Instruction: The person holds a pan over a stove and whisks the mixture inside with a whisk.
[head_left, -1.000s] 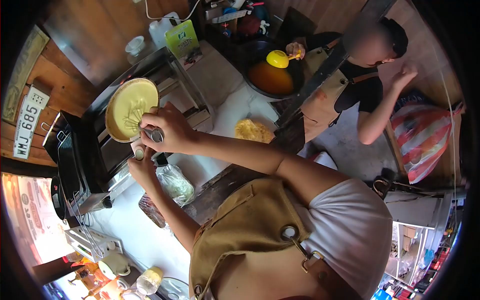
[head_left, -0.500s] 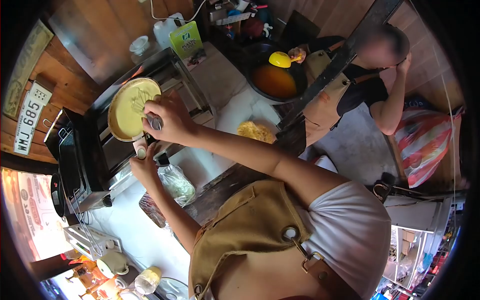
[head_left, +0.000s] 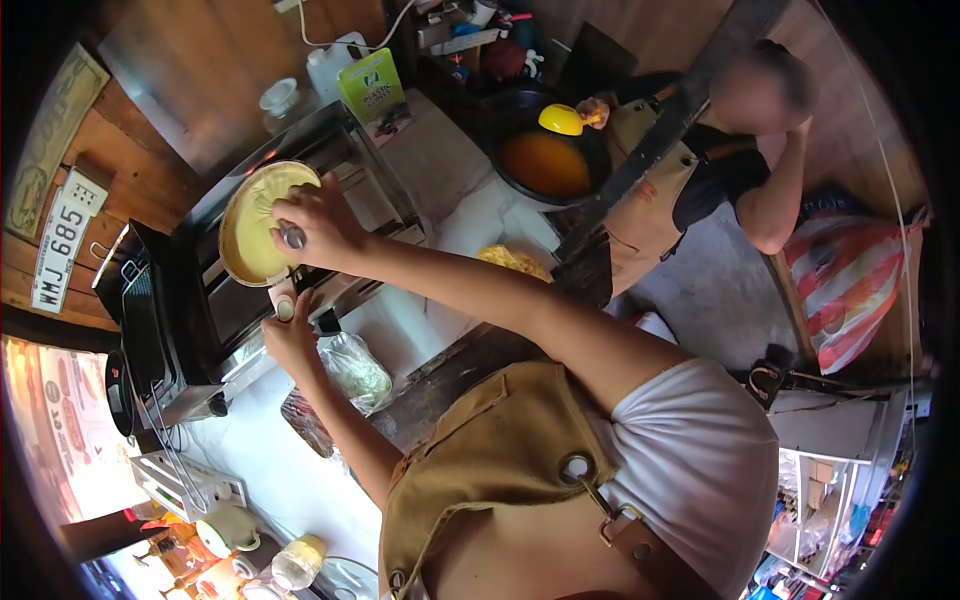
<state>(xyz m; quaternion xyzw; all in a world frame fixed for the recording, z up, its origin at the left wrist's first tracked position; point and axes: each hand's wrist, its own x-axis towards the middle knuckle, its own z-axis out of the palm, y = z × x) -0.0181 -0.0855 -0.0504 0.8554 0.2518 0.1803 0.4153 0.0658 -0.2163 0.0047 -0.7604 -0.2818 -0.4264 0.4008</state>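
Observation:
A round pan (head_left: 237, 240) of pale yellow, creamy liquid is over the black stove at the upper left. My left hand (head_left: 292, 335) is closed around the pan's light handle (head_left: 282, 296). Above it, my right hand (head_left: 325, 225) grips the metal handle of a whisk (head_left: 293, 236), whose wires reach into the liquid and are partly hidden by my fingers. Close by my left forearm lies a clear plastic bag (head_left: 355, 375) with something pale green inside.
A co-worker (head_left: 650, 210) on the right holds a yellow ladle (head_left: 561, 120) over a dark wok (head_left: 600, 165) of orange liquid. A yellow crumbly heap (head_left: 512, 262) lies on the counter. The black stove (head_left: 195, 310) has a wire basket (head_left: 135, 290) beside it. A jar (head_left: 298, 562) stands lower left.
My right hand has moved up and slightly right, then a little left, with the whisk in the pan. The co-worker's free hand has moved up to the head.

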